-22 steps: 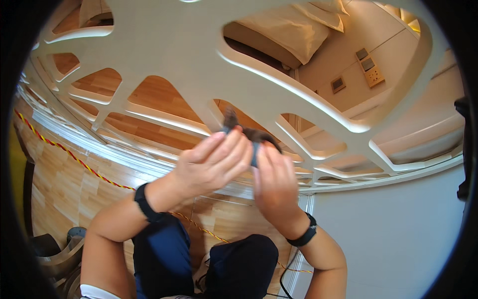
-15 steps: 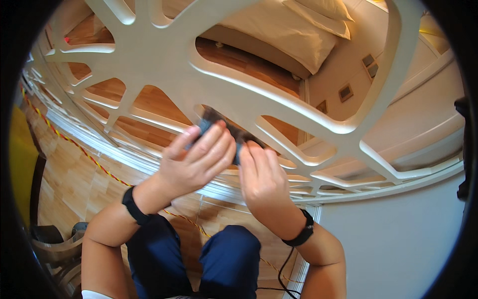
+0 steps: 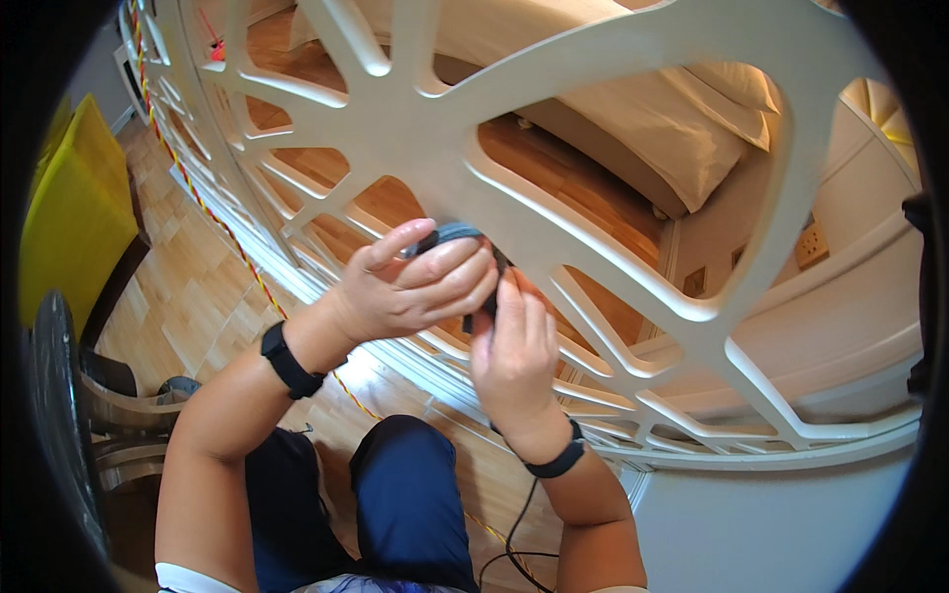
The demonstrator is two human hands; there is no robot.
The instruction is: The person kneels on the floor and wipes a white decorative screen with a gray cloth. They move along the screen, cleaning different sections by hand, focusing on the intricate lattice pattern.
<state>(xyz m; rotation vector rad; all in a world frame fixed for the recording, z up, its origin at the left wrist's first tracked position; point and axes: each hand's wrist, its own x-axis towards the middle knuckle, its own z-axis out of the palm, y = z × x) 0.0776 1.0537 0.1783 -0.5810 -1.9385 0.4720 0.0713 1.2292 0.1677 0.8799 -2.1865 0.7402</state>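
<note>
Both hands are raised in front of a white openwork panel (image 3: 395, 128) with large rounded cut-outs. My left hand (image 3: 420, 282) is closed round a dark grey-blue strip (image 3: 453, 233), which curves over the top of its fingers; the exact kind of thing is not clear. Lower and to the right, my right hand (image 3: 519, 351) pinches the strip's dark lower part between thumb and fingers. The palms and fingers hide much of it. Whether it touches the panel behind cannot be made out. Each wrist wears a black band.
Through the cut-outs appear a bed (image 3: 633, 138) with cream bedding and a wooden floor. A red-and-yellow twisted cord (image 3: 222, 232) runs along the panel and across the floor. At left stand a yellow chair (image 3: 84, 212) and a dark chair (image 3: 59, 415). A black cable (image 3: 514, 539) hangs by my right forearm.
The view has swung left, so the panel sits farther right. The strip, blurred and stretched between both hands before, is now bunched and curved over my left fingers. Both hands still hold it.
</note>
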